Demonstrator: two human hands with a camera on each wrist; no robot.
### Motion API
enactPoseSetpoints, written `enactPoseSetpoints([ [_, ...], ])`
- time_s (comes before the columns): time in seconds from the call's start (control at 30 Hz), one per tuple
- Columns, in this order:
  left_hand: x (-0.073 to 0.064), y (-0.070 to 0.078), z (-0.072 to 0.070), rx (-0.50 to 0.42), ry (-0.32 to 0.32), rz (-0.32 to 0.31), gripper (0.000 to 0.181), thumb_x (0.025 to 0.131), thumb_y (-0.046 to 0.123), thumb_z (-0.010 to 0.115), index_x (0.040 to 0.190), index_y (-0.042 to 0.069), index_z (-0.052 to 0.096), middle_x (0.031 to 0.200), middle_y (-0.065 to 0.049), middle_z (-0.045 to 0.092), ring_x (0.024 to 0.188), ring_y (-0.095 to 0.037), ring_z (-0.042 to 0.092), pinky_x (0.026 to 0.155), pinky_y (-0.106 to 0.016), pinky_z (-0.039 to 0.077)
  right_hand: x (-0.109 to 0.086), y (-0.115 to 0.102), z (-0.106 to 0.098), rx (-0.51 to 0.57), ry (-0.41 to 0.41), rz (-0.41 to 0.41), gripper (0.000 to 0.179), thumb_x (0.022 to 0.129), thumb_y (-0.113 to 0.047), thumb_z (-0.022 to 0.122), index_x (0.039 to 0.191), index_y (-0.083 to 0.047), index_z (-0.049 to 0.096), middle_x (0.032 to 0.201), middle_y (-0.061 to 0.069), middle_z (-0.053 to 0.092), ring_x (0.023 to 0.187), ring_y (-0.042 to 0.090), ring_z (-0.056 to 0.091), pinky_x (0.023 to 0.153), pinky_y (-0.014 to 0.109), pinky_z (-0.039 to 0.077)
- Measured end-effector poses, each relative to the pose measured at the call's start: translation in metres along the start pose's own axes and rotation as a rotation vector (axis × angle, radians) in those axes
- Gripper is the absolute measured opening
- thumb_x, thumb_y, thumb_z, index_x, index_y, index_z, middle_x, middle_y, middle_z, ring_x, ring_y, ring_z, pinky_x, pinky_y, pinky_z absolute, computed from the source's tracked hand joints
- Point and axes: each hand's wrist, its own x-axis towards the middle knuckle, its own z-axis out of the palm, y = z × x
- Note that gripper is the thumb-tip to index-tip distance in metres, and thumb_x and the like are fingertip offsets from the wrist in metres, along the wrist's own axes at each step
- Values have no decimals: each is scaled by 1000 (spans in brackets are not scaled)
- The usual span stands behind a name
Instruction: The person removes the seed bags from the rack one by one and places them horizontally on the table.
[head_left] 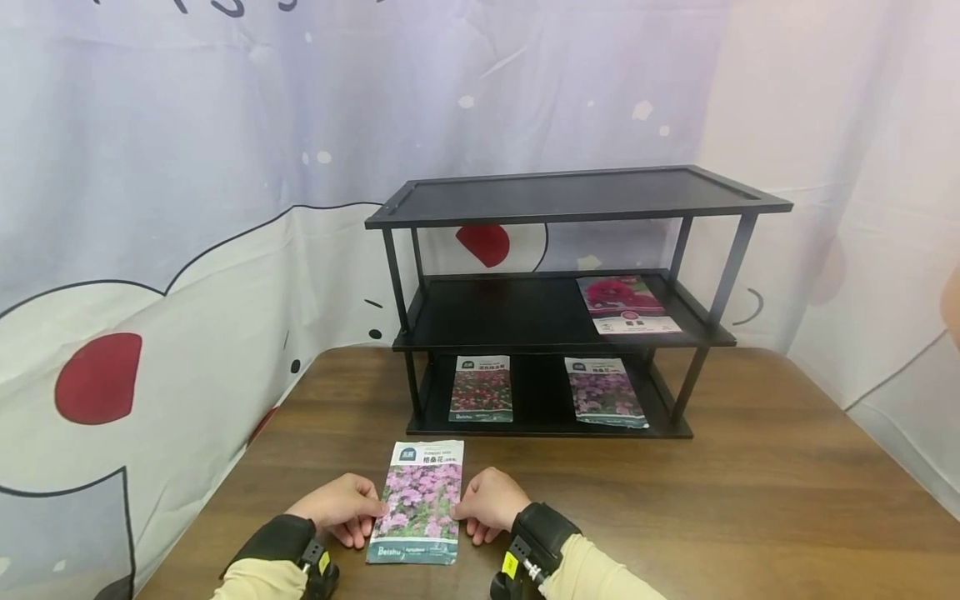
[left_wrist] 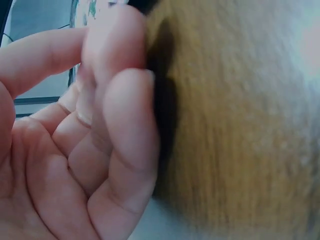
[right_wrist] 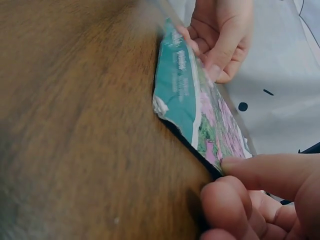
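Note:
Between my two hands is a seed packet [head_left: 418, 508] with pink flowers and a teal lower band. My left hand [head_left: 343, 507] pinches its left edge, thumb on the printed face and fingers curled beneath. The right hand [head_left: 491, 503] pinches the opposite edge in the same way. In the right wrist view the packet [right_wrist: 185, 90] tilts a little off the wood, with a dark shadow under its near edge and a crumpled corner. The left wrist view shows the curled fingers [left_wrist: 130, 120] close to the table, with only a sliver of the packet behind them.
A black three-level rack [head_left: 555, 429] stands at the back of the wooden table [head_left: 750, 483]. On its bottom level lie a red-flower packet [head_left: 482, 390] and a purple-flower packet [head_left: 606, 392]. A magenta-flower packet [head_left: 626, 305] lies on the middle level, right side. A printed cloth [head_left: 187, 292] hangs behind.

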Motion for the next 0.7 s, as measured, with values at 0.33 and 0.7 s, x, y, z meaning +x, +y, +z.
enactPoseSetpoints([
  [0.33,0,1,0,10,-17,10,20,87,16,61,73,4,53,53,0,53,40,-6,51,40,-18,43,-1,-1,-1,-37,-7,-8,21,78,-14,72,64,-5,61,46,2,56,35,8,50,36,24,44],
  [0.7,-3,5,-2,66,17,14,24,86,17,62,68,7,50,52,3,46,40,-5,42,38,-16,34,-2,0,-6,56,-59,3,20,80,-17,71,69,-3,60,50,3,56,37,8,51,36,22,44],
])
